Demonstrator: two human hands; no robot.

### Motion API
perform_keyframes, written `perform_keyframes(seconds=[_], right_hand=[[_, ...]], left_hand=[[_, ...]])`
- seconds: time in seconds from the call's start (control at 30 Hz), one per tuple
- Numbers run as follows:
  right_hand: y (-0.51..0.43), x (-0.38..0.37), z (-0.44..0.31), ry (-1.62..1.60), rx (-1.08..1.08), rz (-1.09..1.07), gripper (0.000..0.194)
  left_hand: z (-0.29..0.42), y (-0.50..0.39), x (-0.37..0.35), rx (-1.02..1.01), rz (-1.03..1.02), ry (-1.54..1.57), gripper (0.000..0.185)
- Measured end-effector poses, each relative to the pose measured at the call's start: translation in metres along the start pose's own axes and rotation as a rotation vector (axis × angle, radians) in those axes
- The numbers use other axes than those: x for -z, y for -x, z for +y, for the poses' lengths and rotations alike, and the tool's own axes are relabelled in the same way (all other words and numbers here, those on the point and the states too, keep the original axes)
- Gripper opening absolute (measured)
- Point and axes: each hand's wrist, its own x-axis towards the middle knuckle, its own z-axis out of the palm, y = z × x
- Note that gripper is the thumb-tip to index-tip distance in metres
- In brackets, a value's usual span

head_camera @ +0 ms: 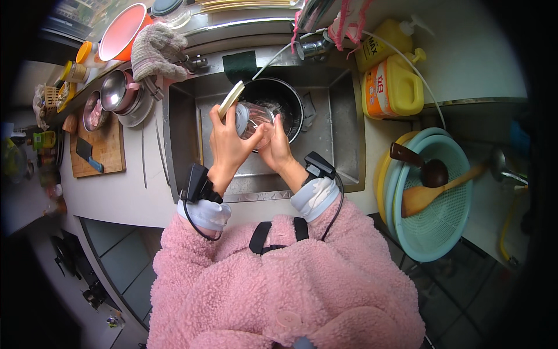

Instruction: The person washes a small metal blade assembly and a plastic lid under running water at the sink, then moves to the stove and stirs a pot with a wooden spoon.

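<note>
Over a steel sink [314,168], both hands hold a clear jar [260,118] tilted on its side. My left hand [227,141] grips it near the pale blue-grey ring [242,120] at its end. Against the raised fingers of that hand leans a cream-coloured disc, apparently a lid [231,99], seen nearly edge-on. My right hand [277,146] cups the jar's other end from below. Behind and beneath the jar stands a dark round pot [296,102] in the sink, partly hidden by the jar and hands; something shiny inside looks like water.
A faucet [316,48] and thin white hose [275,56] reach over the sink's back. Yellow jugs [407,87] stand right, above stacked basins with a green colander [457,200]. Left are a cutting board [114,148] with a cleaver [85,150], bowls [114,90] and a grey cloth glove [158,48].
</note>
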Motion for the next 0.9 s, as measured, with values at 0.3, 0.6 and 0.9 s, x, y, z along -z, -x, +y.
perform_keyframes(seconds=[0.3,0.6,0.9], right_hand=[[-0.002,0.003,-0.037,0.480,0.163,0.136,0.077],[-0.099,-0.034,-0.170,1.349,0.872,0.238,0.049],[-0.102,-0.007,-0.172,1.479,0.717,0.079,0.039]], left_hand=[[-0.012,-0.009,-0.045,0.208,-0.008,0.241,0.058],[-0.019,-0.025,-0.087,1.243,-0.448,1.885,0.063],[-0.015,-0.038,-0.109,1.185,-0.591,2.005,0.069]])
